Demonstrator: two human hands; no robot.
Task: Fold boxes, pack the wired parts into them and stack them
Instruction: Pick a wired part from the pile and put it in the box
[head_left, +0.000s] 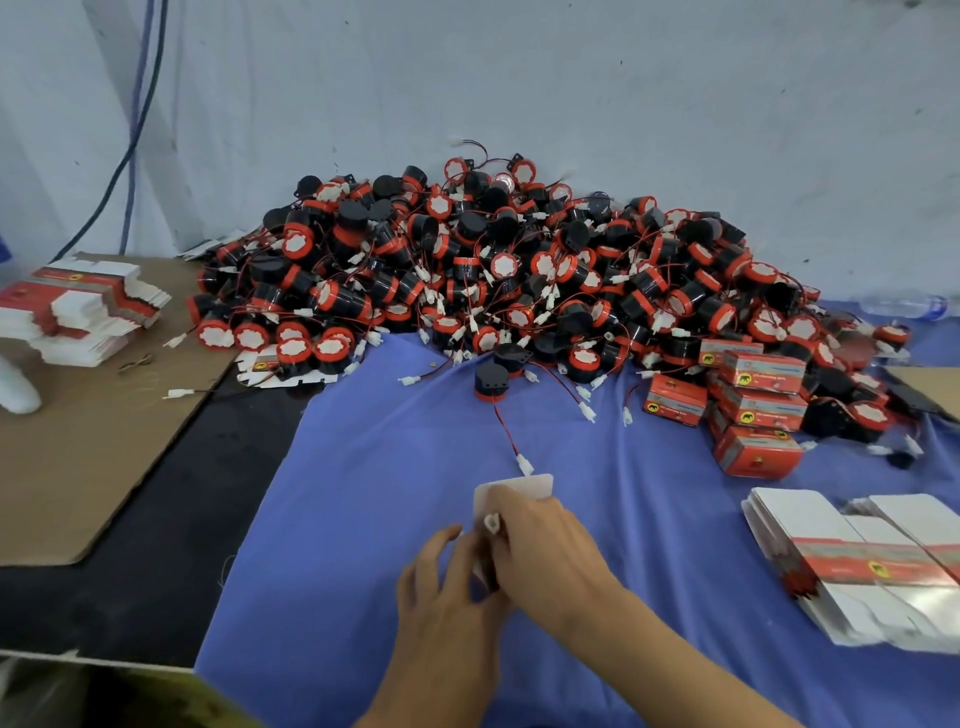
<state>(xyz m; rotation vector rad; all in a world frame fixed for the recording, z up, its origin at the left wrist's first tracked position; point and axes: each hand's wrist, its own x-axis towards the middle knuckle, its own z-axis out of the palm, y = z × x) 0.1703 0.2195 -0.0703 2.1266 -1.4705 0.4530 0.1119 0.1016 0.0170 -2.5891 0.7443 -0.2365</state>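
Both hands are meeting low at centre on a box lying on the blue cloth. The right hand is curling over the top and gripping it; the left hand is gripping the near left side. A white flap is standing open at the far end, and a white connector is protruding between the right fingers. The packing step appears to be in hand: one wired part is going in, with its lead not yet fully inside. The next move is likely calling for the connector to be pushed clear of the opening, then the flap tucked shut without pinching the wire. Closed boxes are stacking up at the right, near the pile of parts. Flat blanks are waiting beside the right hand.
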